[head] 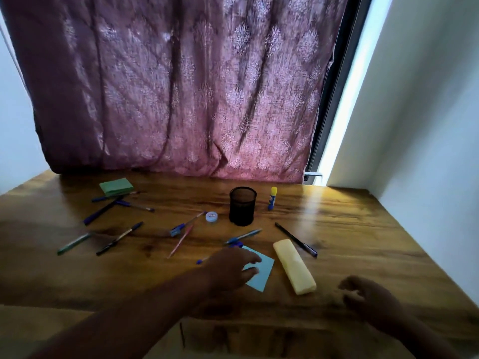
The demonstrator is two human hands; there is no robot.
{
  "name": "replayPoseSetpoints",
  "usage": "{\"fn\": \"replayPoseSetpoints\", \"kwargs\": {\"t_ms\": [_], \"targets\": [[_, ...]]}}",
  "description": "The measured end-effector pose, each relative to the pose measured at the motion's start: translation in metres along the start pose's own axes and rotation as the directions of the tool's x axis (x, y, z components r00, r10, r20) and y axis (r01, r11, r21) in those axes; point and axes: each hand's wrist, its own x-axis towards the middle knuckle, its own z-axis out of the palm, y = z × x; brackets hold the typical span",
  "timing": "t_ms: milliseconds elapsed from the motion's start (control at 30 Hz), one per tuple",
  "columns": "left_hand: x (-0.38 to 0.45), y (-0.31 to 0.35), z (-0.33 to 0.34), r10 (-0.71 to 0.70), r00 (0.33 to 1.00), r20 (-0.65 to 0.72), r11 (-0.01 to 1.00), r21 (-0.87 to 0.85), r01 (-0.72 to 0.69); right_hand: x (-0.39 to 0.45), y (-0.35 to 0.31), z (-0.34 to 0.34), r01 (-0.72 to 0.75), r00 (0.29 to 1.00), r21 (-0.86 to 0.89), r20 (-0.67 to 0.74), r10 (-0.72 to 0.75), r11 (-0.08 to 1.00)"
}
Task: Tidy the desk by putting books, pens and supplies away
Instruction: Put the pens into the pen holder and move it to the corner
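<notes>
My left hand reaches over the near middle of the wooden desk, fingers spread above a light blue note pad, holding nothing. My right hand hovers at the near right, fingers loosely curled and empty. A black mesh pen cup stands upright at the centre. Several pens lie scattered: a blue one just beyond my left hand, a black one to the right, more on the left. A yellow pouch lies right of the blue pad.
A glue stick stands right of the cup, and a small round blue tub sits left of it. A green note pad lies at the back left. A purple curtain hangs behind the desk; a white wall borders the right.
</notes>
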Motion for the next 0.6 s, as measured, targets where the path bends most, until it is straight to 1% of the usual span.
{"fn": "replayPoseSetpoints", "kwargs": {"t_ms": [67,133,200,267,333,400,467,500,600], "targets": [[0.014,-0.016,-0.01,-0.091,0.995,-0.031,0.996,-0.008,0.09,0.02,-0.016,-0.007,0.046,0.992,0.059,-0.119,-0.038,0.997],[0.028,-0.029,-0.017,-0.203,0.979,-0.027,0.977,-0.069,0.2,0.043,-0.032,-0.013,0.093,0.975,0.111,-0.21,-0.068,0.99],[0.043,-0.042,-0.022,-0.299,0.954,-0.031,0.95,-0.107,0.294,0.072,-0.043,-0.015,0.102,0.97,0.135,-0.233,-0.068,0.986],[0.058,-0.055,-0.021,-0.379,0.924,-0.046,0.919,-0.135,0.371,0.102,-0.047,-0.01,0.056,0.978,0.132,-0.208,-0.027,0.99],[0.074,-0.067,-0.017,-0.427,0.903,-0.048,0.898,-0.137,0.418,0.127,-0.051,-0.002,0.025,0.981,0.141,-0.193,0.003,0.99],[0.091,-0.074,-0.011,-0.446,0.895,-0.026,0.89,-0.117,0.44,0.148,-0.053,0.006,-0.001,0.989,0.135,-0.149,0.021,0.991],[0.104,-0.079,-0.005,-0.45,0.893,-0.003,0.888,-0.1,0.448,0.164,-0.053,0.012,-0.025,0.996,0.09,-0.082,0.032,0.996],[0.111,-0.081,-0.003,-0.445,0.896,0.002,0.894,-0.069,0.444,0.171,-0.05,0.014,-0.043,0.998,0.059,-0.039,0.045,0.997],[0.123,-0.083,0.004,-0.403,0.915,0.014,0.91,0.108,0.4,0.182,-0.039,0.013,-0.1,0.994,0.028,0.037,0.099,0.995]]}}
